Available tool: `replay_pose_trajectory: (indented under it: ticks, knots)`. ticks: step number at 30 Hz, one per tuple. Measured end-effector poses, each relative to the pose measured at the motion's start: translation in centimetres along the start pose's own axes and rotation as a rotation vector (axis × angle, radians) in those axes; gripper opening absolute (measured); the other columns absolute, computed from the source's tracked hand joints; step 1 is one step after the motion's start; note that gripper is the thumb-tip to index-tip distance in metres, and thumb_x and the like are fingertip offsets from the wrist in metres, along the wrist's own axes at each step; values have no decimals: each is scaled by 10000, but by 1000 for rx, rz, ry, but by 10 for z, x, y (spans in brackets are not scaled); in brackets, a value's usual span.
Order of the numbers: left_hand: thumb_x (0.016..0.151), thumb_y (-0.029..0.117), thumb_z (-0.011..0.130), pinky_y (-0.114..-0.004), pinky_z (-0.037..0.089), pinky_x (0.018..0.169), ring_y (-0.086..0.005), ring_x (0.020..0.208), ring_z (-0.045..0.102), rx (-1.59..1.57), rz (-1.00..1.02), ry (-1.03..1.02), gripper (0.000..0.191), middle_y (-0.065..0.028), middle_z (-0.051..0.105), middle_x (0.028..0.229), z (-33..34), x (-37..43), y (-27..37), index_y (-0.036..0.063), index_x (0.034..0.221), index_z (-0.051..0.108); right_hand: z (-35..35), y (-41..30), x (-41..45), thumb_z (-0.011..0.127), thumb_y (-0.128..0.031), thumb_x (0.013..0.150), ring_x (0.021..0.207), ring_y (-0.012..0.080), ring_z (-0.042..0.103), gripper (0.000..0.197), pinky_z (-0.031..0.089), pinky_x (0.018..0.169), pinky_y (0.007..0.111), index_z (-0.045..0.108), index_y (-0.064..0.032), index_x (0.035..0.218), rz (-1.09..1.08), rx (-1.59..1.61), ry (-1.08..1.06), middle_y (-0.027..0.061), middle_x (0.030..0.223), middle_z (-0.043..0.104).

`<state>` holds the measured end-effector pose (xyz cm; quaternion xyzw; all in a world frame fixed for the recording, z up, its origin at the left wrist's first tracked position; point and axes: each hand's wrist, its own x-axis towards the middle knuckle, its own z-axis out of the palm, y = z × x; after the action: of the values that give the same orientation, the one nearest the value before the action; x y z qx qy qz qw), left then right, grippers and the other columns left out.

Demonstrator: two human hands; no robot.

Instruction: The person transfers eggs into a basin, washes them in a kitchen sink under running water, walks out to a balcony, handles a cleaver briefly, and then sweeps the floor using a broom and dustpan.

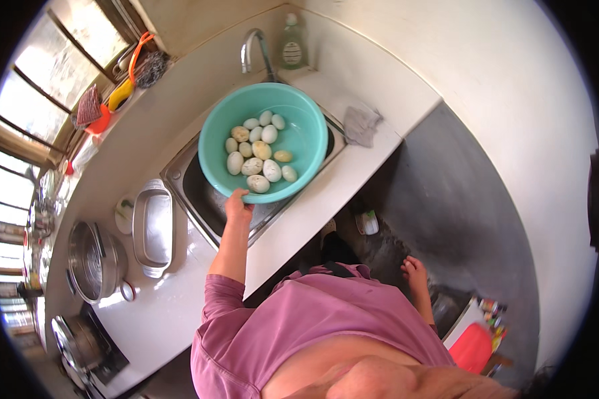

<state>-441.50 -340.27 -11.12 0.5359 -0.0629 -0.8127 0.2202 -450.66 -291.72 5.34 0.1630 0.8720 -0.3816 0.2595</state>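
Several eggs [261,150] of mixed sizes, white to yellowish, lie in the bottom of a turquoise plastic basin [307,117]. Some of the larger shells carry brown smudges. The basin rests over a stainless steel sink [194,174], below a curved chrome faucet [252,47]. My left hand [238,205] grips the basin's near rim, with the thumb over the edge and the fingers hidden underneath. Away from the counter, my right hand [415,272] hangs at my side above the floor, holding nothing, fingers loosely bent and somewhat apart.
A grey cloth [362,124] lies right of the sink, and a dish soap bottle [292,45] stands in the corner. Left are a metal oblong pan [153,227], a steel pot [92,262] and a cooktop [107,344]. Scrubbers [152,70] sit on the windowsill.
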Motion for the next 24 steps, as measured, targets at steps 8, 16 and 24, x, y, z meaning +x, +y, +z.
replay_pose_trajectory:
  ticks: [8,16,24]
  knots:
    - [653,3,544,-271,399,424,-169,557,509,-116,93,99,182,-50,510,724,25,46,-60,54,811,469,43,-118,147,458,-115,838,886,156,550,303,441,712,245,459,1,1117,-400,-37,-323,116,1058,534]
    - [675,-4,527,-264,420,417,-182,545,519,-64,140,93,178,-58,512,718,15,61,-88,45,834,464,75,-136,196,454,-74,835,878,162,559,282,435,711,240,464,7,1105,-547,-92,-546,111,1036,547]
    - [699,34,523,-293,471,508,-187,664,540,-59,60,39,306,-66,511,849,13,74,-87,70,989,431,116,-187,200,499,-72,821,920,160,544,278,417,805,257,468,43,1072,-726,-185,-684,123,1027,549]
